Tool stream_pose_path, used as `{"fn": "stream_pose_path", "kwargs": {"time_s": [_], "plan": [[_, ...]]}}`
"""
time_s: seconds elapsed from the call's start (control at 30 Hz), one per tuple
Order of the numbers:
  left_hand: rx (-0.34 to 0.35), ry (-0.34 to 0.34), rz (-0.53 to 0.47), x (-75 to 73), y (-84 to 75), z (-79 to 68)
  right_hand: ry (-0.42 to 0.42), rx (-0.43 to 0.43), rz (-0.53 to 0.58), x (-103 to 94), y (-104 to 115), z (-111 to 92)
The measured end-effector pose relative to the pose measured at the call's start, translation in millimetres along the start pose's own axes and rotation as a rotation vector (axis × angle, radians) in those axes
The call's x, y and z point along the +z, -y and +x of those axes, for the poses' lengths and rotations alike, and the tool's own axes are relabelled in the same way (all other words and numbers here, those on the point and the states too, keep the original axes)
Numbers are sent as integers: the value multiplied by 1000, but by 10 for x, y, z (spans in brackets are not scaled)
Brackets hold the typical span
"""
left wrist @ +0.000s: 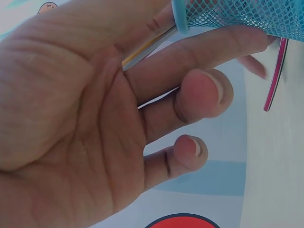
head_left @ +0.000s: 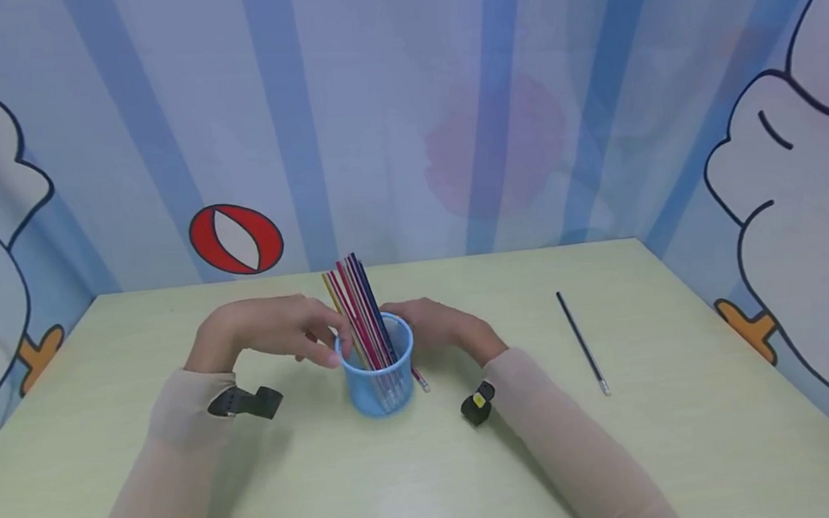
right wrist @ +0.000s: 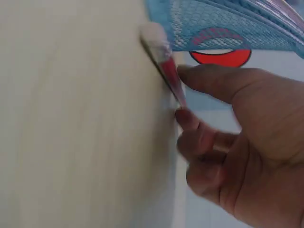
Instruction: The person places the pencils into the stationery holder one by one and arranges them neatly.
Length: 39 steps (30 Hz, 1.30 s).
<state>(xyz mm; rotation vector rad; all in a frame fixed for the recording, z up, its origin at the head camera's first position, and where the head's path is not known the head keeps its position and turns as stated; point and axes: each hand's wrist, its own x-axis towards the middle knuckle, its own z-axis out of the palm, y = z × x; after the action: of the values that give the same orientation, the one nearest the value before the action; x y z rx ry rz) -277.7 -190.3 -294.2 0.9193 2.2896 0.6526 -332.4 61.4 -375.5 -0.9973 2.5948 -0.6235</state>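
A blue mesh pencil cup (head_left: 382, 394) stands on the table, holding several pencils (head_left: 360, 311) that lean up and left. My left hand (head_left: 275, 329) grips its rim from the left, a finger over the edge; its last fingers are half curled in the left wrist view. To the cup's right is my right hand (head_left: 437, 323), its fingertips partly hidden behind the cup in the head view. Between that thumb and forefinger is a red pencil (right wrist: 172, 71) with a white eraser end, low beside the cup; the right wrist view is blurred there.
A dark pencil (head_left: 582, 343) with a white eraser end lies on the right part of the pale table (head_left: 688, 448). Behind the table's back edge rises a striped blue backdrop (head_left: 391, 132) with cartoon figures.
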Motion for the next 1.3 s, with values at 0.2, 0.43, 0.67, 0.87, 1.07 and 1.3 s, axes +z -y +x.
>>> {"fn": "stream_pose_path", "kwargs": {"time_s": [0.2,0.43,0.67,0.87,1.07,1.3], "plan": [[1,0,0,-2,-11,-8,-31,122,-185,14,51,-20],[-28,3,-15,39,-2,-4,-100,39,16,-269,14,-191],[-7,9,10,24,11,-1,-322,-137,426,-641,201,-417],[-10,6,5,-4,7,-3,-387,-306,729,-650,422,-428],[-17,7,-3,3,10,-5,-286,-296,611,-546,460,-354],[-2,7,10,4,-2,-3,-226,-149,410,-715,285,-491]]}}
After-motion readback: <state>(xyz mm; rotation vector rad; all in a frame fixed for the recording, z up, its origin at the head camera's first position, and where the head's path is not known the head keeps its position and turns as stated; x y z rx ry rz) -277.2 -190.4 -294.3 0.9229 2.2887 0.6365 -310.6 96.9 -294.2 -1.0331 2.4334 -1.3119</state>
